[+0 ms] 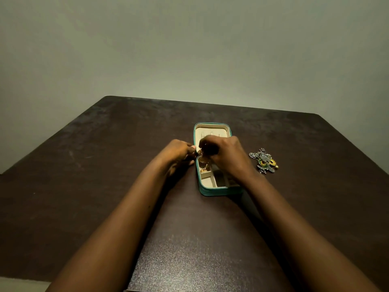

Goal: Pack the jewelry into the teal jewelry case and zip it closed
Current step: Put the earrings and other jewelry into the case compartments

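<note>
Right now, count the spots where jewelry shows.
3: gold pieces in the open teal case's left compartment; a gold trinket pinched by the right hand; a silver-and-yellow floral cluster on the dark table, right of it. Hands may hide more.

teal case (pixel 212 191): middle hidden under right grip (pixel 223 153)
gold piece (pixel 200 153): too small to tell its kind
bench (pixel 84 186): cut off by lower edge

case (pixel 212 191) on table (pixel 105 175) | left hand (pixel 179 152) and right hand (pixel 225 157) over case, jewelry piece (pixel 200 153) between them | loose jewelry (pixel 264 161) right of case
</note>
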Motion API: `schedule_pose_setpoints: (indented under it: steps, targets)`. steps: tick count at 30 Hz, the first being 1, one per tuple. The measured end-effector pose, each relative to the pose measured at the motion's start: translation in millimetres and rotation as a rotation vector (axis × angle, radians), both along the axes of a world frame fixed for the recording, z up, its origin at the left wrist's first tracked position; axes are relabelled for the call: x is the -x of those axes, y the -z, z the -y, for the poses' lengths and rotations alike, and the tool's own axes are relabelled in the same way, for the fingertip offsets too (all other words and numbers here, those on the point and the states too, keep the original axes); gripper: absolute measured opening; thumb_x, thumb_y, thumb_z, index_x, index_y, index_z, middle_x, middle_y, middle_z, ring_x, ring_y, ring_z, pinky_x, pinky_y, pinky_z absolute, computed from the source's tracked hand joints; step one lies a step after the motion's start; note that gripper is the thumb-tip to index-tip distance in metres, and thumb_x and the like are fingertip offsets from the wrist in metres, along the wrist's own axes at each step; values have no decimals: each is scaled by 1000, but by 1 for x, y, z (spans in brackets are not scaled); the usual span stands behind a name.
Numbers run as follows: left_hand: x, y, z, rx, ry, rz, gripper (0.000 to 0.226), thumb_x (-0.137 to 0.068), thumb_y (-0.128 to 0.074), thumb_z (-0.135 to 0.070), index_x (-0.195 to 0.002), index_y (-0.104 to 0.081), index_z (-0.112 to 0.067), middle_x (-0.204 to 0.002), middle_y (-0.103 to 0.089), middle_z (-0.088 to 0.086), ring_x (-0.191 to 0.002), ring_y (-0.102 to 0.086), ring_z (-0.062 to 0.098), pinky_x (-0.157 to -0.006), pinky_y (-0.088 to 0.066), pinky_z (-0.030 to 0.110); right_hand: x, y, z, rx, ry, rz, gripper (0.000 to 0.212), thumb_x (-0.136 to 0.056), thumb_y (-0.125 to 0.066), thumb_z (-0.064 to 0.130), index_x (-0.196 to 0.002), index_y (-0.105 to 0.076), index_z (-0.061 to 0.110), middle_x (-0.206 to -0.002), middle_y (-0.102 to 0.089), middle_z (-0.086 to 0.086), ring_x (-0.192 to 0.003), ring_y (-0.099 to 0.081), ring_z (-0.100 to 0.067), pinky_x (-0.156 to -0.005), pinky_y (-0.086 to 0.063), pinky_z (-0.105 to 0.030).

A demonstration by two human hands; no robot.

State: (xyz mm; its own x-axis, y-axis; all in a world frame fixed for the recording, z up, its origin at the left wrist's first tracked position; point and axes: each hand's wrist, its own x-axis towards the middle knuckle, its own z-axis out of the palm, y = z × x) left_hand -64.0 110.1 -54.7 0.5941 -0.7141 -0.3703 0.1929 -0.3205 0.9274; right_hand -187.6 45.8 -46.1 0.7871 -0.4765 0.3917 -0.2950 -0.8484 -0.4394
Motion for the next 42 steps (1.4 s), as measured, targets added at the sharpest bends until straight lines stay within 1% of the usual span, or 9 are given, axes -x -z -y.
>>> schedule_pose_setpoints:
  steps: [3,6,10,13,19,25,28,31,42]
  targets:
    - [1,-3,-1,-9,26,22,26,-95,-46,-2,-117,-59,5,-82,-61,7,-73,-58,12,-62,-51,21,4,-1,1,65,-87,-58,30,-78,-64,-2,-103,-73,14,-91,-73,-13,-84,-68,-24,-70,-54,-37]
    - [1,-5,-2,-29,45,67,30,-94,-49,-3,-121,-57,5,-84,-59,3,-69,-56,8,-45,-48,13,3,0,0,61,-166,-107,32,-74,-65,-6,-98,-74,13,-88,-74,-10,-77,-63,-13,-64,-47,-26]
    - [1,-2,-2,1,28,10,27,-93,-51,-2,-117,-59,4,-85,-62,7,-77,-60,14,-67,-52,23,1,5,1,23,-74,-160,22,-79,-64,4,-97,-71,15,-92,-72,-9,-88,-65,-23,-72,-53,-36]
    - [0,1,-2,8,23,19,25,-92,-51,-1,-114,-60,5,-87,-63,9,-80,-61,15,-72,-53,26,3,6,1,2,-49,-176,22,-80,-62,10,-100,-66,18,-96,-71,-6,-93,-64,-24,-76,-53,-39]
    - [3,-6,-4,-19,61,87,20,-93,-51,-3,-108,-62,1,-82,-63,6,-67,-58,10,-46,-50,13,3,3,-2,105,-147,-222,36,-80,-68,16,-115,-66,24,-99,-69,-7,-91,-64,-26,-76,-52,-41]
    - [2,-2,-3,12,25,5,18,-94,-49,-4,-105,-62,2,-83,-63,7,-75,-60,13,-70,-51,24,4,6,-2,86,17,-108,14,-83,-66,22,-95,-69,16,-94,-71,-7,-87,-65,-26,-73,-53,-39]
    - [1,-1,-3,15,21,4,13,-93,-51,-5,-92,-63,-2,-83,-63,9,-75,-60,13,-72,-51,26,0,5,-6,-59,166,8,12,-81,-67,22,-92,-69,18,-89,-73,-5,-87,-66,-23,-80,-52,-35]
    - [1,-1,-2,19,17,6,12,-93,-52,-4,-96,-63,0,-83,-63,9,-75,-60,14,-72,-51,26,-3,3,-13,-208,256,15,21,-81,-67,20,-101,-73,23,-96,-74,-4,-94,-66,-16,-88,-50,-28]
    - [3,-1,-2,15,11,19,24,-94,-51,-4,-114,-60,4,-87,-63,8,-78,-60,14,-72,-51,26,1,-5,-16,-318,325,-60,20,-79,-72,26,-95,-75,14,-102,-72,-8,-98,-64,-20,-79,-51,-28]
